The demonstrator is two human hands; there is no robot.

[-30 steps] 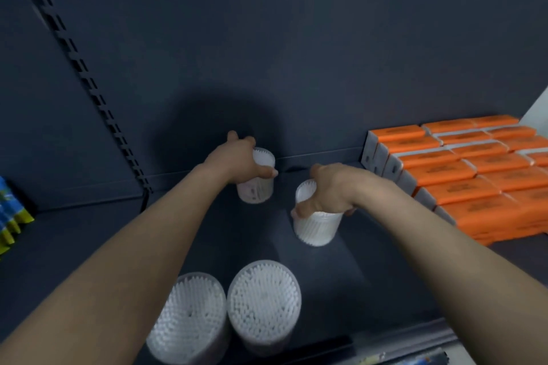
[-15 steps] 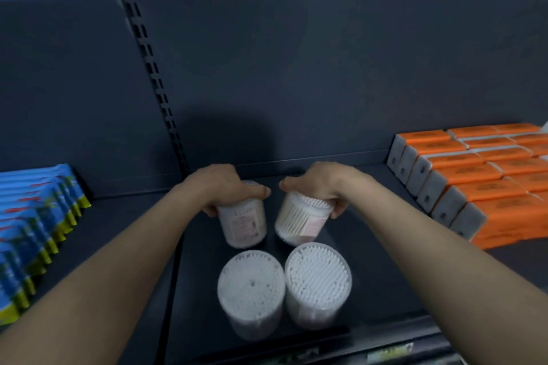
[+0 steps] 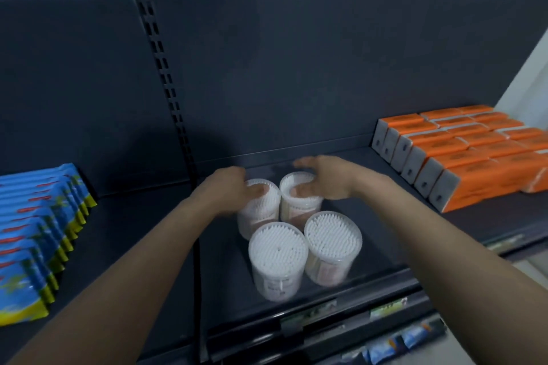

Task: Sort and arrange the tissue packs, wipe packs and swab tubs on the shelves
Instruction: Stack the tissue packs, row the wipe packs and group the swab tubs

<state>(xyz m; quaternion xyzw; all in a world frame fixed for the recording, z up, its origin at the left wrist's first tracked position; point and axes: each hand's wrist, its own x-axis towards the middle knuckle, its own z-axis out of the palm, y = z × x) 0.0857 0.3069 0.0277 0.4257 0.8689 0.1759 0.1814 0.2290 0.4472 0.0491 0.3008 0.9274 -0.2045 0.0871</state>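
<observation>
4 swab tubs stand in a tight 2-by-2 block on the dark shelf point(image 3: 370, 216), between a row of blue wipe packs point(image 3: 32, 231) well off to the left and stacked orange tissue packs point(image 3: 474, 154) to the right. Nearest the camera, the front-left tub point(image 3: 277, 258) and front-right tub point(image 3: 332, 246) sit upright just behind the shelf's front lip, touching or nearly so, with no hand on them. Directly behind, the back-left tub point(image 3: 259, 207) lies under the left hand point(image 3: 231, 190) and the back-right tub point(image 3: 299, 198) under the right hand point(image 3: 329, 179). Both hands rest over the lids with fingers loosened and spread, released or nearly so rather than clenched; motion blur hides whether the fingertips touch the plastic. Each tub's long axis runs vertical, and each hand sits straight above its own tub, so the likely next move is a simple lift away. Half a second earlier both hands were closed around the same back tubs, which stood slightly apart and tilted; now the pair is upright and pressed together against the front pair. Beyond them, the shelf's back panel and a slotted upright point(image 3: 160, 68) rise bare.
</observation>
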